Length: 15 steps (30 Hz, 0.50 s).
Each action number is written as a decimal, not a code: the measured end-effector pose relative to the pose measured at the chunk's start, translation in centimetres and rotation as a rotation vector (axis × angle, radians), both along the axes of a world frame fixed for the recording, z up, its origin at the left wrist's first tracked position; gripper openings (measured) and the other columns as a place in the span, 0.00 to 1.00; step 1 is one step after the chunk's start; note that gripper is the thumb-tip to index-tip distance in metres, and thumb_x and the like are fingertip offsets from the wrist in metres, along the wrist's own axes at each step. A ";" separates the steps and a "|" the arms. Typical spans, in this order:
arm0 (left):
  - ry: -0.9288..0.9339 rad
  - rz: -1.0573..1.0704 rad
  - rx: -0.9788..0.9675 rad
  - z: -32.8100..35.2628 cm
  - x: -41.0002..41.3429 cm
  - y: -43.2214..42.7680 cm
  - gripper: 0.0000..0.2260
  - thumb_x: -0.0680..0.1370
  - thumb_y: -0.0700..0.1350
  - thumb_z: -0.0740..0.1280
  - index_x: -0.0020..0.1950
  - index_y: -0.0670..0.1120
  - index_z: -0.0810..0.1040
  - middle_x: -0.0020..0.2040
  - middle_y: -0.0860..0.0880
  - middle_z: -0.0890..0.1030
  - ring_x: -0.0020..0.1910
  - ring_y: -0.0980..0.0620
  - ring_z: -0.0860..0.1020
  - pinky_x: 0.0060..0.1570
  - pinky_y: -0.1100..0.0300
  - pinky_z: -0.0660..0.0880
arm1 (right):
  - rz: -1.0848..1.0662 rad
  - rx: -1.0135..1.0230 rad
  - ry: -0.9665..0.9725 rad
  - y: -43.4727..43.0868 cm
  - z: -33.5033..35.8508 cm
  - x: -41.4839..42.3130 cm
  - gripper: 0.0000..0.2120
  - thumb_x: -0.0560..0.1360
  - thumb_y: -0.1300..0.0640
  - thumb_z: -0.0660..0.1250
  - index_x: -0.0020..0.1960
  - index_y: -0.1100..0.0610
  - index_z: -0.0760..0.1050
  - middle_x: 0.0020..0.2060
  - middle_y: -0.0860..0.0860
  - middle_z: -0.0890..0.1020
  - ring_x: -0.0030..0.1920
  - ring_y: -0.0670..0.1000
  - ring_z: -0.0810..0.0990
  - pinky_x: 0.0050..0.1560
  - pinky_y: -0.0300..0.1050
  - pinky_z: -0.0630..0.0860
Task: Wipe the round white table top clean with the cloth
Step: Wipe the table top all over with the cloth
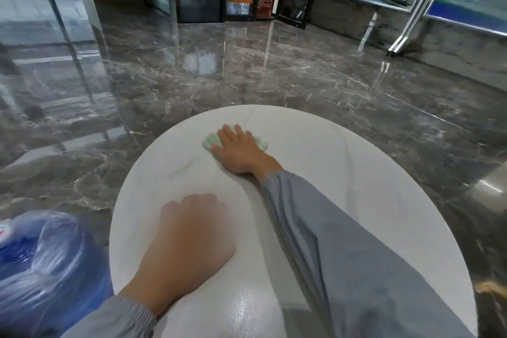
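Fingers point(237, 131) of the right hand point(239, 151) lie straight, pressing the soft, light cloth point(209, 141) flat on the far part of the table point(356, 173), probably best driven under the palm; the left hand point(192, 236) rests curled, empty.

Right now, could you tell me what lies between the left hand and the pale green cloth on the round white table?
The head view shows only bare white table top between the left hand and the pale green cloth, which the right hand presses.
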<state>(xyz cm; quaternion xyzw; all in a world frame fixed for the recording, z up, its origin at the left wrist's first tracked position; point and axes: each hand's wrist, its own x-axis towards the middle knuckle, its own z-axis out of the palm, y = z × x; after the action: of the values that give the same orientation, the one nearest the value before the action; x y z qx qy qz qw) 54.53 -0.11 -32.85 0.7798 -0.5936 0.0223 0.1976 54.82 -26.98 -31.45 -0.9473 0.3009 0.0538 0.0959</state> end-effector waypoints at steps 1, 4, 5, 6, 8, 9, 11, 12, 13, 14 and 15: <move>-0.006 0.000 0.001 0.1 0.0 0.0 0.16 0.77 0.65 0.61 0.59 0.58 0.74 0.60 0.59 0.73 0.62 0.52 0.72 0.61 0.49 0.66 | 0.101 0.006 0.000 2.1 0.0 1.6 0.33 0.86 0.39 0.44 0.85 0.54 0.46 0.84 0.52 0.44 0.83 0.57 0.40 0.80 0.59 0.39; -0.015 0.004 -0.006 0.2 0.0 0.0 0.16 0.77 0.64 0.62 0.58 0.57 0.74 0.59 0.59 0.73 0.61 0.52 0.73 0.60 0.49 0.66 | 0.224 0.005 -0.061 3.9 0.5 3.2 0.33 0.85 0.37 0.47 0.84 0.54 0.52 0.84 0.51 0.49 0.83 0.55 0.45 0.80 0.58 0.45; -0.012 0.006 -0.012 0.2 0.0 0.0 0.15 0.77 0.64 0.62 0.58 0.57 0.74 0.59 0.59 0.73 0.61 0.52 0.73 0.60 0.49 0.66 | 0.197 0.012 -0.086 2.8 0.7 2.8 0.32 0.85 0.37 0.49 0.83 0.54 0.54 0.84 0.52 0.52 0.83 0.56 0.48 0.79 0.58 0.48; -0.006 0.005 -0.013 0.2 -0.1 0.0 0.15 0.77 0.64 0.62 0.58 0.57 0.74 0.59 0.60 0.72 0.61 0.53 0.73 0.61 0.49 0.66 | 0.130 0.008 -0.105 1.3 0.7 1.8 0.32 0.85 0.37 0.50 0.82 0.55 0.57 0.83 0.53 0.55 0.82 0.57 0.52 0.78 0.58 0.52; 0.004 0.008 -0.010 0.2 0.0 0.1 0.15 0.77 0.65 0.62 0.58 0.58 0.74 0.59 0.60 0.72 0.62 0.53 0.72 0.61 0.49 0.65 | -0.061 -0.033 -0.128 -2.7 0.3 -1.5 0.31 0.85 0.37 0.49 0.79 0.56 0.61 0.81 0.54 0.61 0.80 0.60 0.58 0.75 0.59 0.58; 0.008 0.008 -0.006 0.2 -0.1 0.0 0.16 0.77 0.65 0.62 0.58 0.58 0.74 0.59 0.60 0.73 0.62 0.54 0.72 0.62 0.50 0.65 | -0.162 -0.052 -0.131 -4.9 0.1 -3.8 0.31 0.84 0.37 0.49 0.78 0.56 0.62 0.80 0.54 0.63 0.79 0.61 0.60 0.74 0.60 0.59; 0.010 0.008 0.002 0.1 0.0 0.0 0.16 0.77 0.65 0.62 0.59 0.58 0.74 0.60 0.60 0.73 0.63 0.53 0.72 0.62 0.50 0.64 | -0.344 -0.084 -0.140 -8.9 -0.3 -9.4 0.31 0.84 0.37 0.48 0.77 0.56 0.64 0.78 0.55 0.65 0.77 0.61 0.61 0.74 0.60 0.60; 0.007 0.007 0.009 0.1 0.0 0.0 0.16 0.77 0.65 0.61 0.59 0.59 0.74 0.60 0.60 0.73 0.63 0.53 0.72 0.63 0.50 0.64 | -0.435 -0.095 -0.142 -10.7 -0.3 -12.7 0.30 0.84 0.37 0.47 0.76 0.57 0.65 0.77 0.55 0.66 0.76 0.61 0.62 0.73 0.60 0.60; 0.002 0.007 0.013 0.1 0.0 0.0 0.16 0.77 0.65 0.61 0.59 0.59 0.74 0.60 0.60 0.73 0.63 0.53 0.72 0.63 0.50 0.64 | -0.523 -0.106 -0.136 -12.3 -0.3 -16.0 0.31 0.83 0.37 0.47 0.74 0.57 0.66 0.75 0.56 0.67 0.75 0.61 0.63 0.72 0.60 0.60; 0.000 0.009 0.016 0.1 0.0 0.0 0.16 0.77 0.65 0.61 0.59 0.59 0.74 0.60 0.60 0.73 0.63 0.53 0.72 0.63 0.50 0.64 | -0.607 -0.114 -0.122 -13.6 -0.2 -19.3 0.31 0.83 0.37 0.46 0.74 0.57 0.66 0.75 0.56 0.67 0.74 0.61 0.64 0.72 0.61 0.60; 0.000 0.009 0.015 0.2 0.0 0.0 0.16 0.77 0.65 0.61 0.59 0.59 0.74 0.60 0.60 0.73 0.63 0.53 0.72 0.62 0.50 0.64 | -0.683 -0.119 -0.108 -14.7 -0.1 -22.1 0.32 0.82 0.36 0.46 0.74 0.58 0.66 0.75 0.56 0.68 0.75 0.62 0.64 0.72 0.61 0.60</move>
<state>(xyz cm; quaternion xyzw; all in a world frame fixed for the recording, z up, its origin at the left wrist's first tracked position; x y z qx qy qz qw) 54.51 -0.10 -32.67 0.7839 -0.5903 0.0185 0.1915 32.71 -41.68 -31.55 -0.7974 0.5975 -0.0493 0.0688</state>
